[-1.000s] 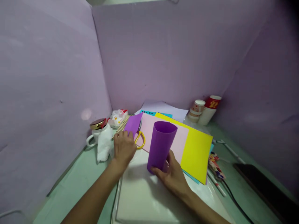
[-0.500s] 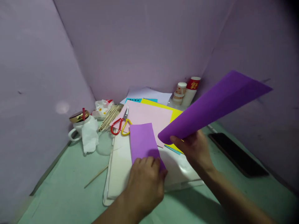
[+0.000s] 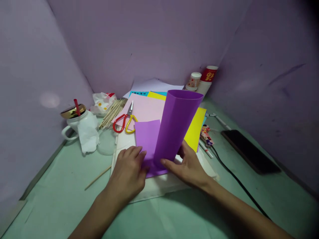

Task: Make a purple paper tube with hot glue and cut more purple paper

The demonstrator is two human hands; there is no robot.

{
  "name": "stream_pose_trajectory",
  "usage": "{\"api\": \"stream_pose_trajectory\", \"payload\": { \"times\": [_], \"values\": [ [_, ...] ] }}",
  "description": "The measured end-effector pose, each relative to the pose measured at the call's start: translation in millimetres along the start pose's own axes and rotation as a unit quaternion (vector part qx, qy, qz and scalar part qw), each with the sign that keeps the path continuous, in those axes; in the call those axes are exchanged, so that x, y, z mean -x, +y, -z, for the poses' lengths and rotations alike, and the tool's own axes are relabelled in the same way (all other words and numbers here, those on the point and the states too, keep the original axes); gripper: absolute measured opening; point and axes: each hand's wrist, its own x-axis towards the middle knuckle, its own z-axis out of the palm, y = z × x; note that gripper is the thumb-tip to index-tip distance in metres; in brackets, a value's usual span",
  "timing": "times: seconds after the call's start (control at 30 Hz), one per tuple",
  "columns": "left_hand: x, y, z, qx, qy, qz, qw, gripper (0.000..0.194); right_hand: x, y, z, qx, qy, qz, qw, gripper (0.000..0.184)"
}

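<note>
A purple paper tube (image 3: 175, 129), flattened at its open top, stands tilted slightly right with its lower end on a flat purple paper sheet (image 3: 147, 134). My right hand (image 3: 190, 166) is closed around the bottom of the tube, thumb in front and fingers behind. My left hand (image 3: 128, 171) lies on the left near edge of the flat sheet, its fingers bent and the thumb against the paper. The sheet rests on a white pad (image 3: 149, 196). Scissors (image 3: 128, 118) with one red and one yellow handle lie just beyond it, on pink paper (image 3: 147, 108).
Yellow paper (image 3: 196, 127) shows behind the tube. Left are a white mug (image 3: 82, 121) with tissue, a bundle of sticks (image 3: 113, 113) and a single stick (image 3: 97, 178). Right are a phone (image 3: 249, 151), a black cable (image 3: 239, 181) and paper cups (image 3: 194, 80) by the wall.
The tube has swung from a slanted, raised pose at the right to near upright on the flat sheet. My left hand has shifted left, to the sheet's edge.
</note>
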Motion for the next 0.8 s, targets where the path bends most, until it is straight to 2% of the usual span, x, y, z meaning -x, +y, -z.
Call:
{"api": "stream_pose_trajectory", "payload": {
  "times": [0.07,0.13,0.27,0.37,0.5,0.63,0.7,0.8],
  "values": [
    [0,1,0.3,-0.005,-0.012,0.006,1.0,0.025,1,4,-2,0.023,-0.011,0.008,1.0,0.043],
    [0,0,-0.2,0.008,0.002,0.012,1.0,0.027,2,9,-4,0.042,-0.023,0.01,0.999,0.043],
    [1,-2,-1.4,0.109,0.098,-0.007,0.989,0.029,6,20,-7,0.04,-0.041,0.018,0.998,0.039],
    [2,1,-2.4,0.192,0.129,0.006,0.973,0.027,9,25,-8,0.026,-0.057,0.032,0.998,0.04],
    [2,8,-10.2,0.322,0.071,0.053,0.942,0.022,7,25,-5,0.033,-0.068,0.032,0.997,0.046],
    [0,15,-16.3,0.422,0.019,0.088,0.902,0.03,1,24,4,0.038,-0.126,0.041,0.99,0.044],
    [-2,18,-14.9,0.407,0.0,0.095,0.909,0.032,-2,25,9,0.025,-0.158,0.052,0.986,0.048],
    [-4,20,-11.6,0.347,-0.023,0.092,0.933,0.031,-6,25,13,0.004,-0.191,0.06,0.98,0.053]
  ]
}}
